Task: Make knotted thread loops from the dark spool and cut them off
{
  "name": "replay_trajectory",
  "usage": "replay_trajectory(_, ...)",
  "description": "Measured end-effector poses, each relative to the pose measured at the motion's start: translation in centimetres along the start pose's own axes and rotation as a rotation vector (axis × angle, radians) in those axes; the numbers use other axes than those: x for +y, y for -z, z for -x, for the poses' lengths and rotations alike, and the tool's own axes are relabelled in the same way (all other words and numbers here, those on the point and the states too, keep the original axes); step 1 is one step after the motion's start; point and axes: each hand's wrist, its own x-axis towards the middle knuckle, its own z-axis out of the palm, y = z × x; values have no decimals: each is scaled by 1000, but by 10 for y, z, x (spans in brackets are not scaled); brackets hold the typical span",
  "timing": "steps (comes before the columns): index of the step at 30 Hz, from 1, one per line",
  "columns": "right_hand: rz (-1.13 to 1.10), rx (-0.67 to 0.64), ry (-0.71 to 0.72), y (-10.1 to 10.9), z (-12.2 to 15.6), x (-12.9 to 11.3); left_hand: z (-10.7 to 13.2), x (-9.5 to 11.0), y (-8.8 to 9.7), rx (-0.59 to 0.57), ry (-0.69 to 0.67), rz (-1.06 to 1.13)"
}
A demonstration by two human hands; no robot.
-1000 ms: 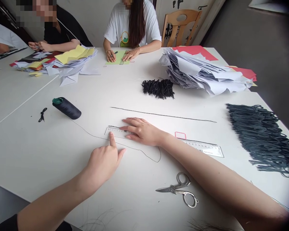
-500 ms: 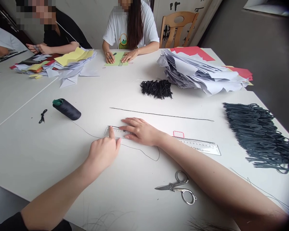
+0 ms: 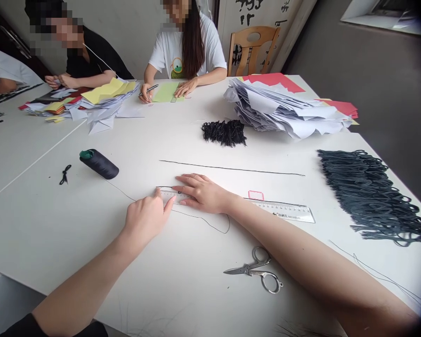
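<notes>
My right hand [image 3: 199, 192] lies flat on the left part of a clear plastic ruler [image 3: 284, 209], fingers stretched out and holding it down. My left hand [image 3: 145, 217] is curled, its forefinger and thumb meeting at the ruler's left end, where a thin black thread [image 3: 210, 223] runs under it. The thread comes from a dark spool [image 3: 98, 164] and loops past my right wrist. A second, straight length of thread [image 3: 231, 167] lies just beyond the ruler.
Scissors [image 3: 254, 272] lie near my right forearm, a small pink tag [image 3: 256, 195] by the ruler. Dark cord bundles [image 3: 224, 132] [image 3: 372, 196] and paper stacks [image 3: 287, 110] [image 3: 91, 98] sit further out. Two people work across the white table [image 3: 49, 220]; a wooden chair [image 3: 250, 49] stands behind.
My left hand has slid forward from the thread up to the ruler's left end, finger and thumb closing together. My right hand stays on the ruler. The person opposite moved the pen hand left.
</notes>
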Motion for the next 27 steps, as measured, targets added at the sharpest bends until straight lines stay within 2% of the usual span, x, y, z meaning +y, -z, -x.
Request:
replay_trajectory(10,1,-11,-24,-2,0,-2,5,3,-5,57,-35,-47)
replay_trajectory(19,-5,-21,-29,-1,0,-2,-6,1,-7,34,43,-49)
replay_trajectory(27,1,-9,-26,-4,0,-1,-5,4,-9,11,3,-45)
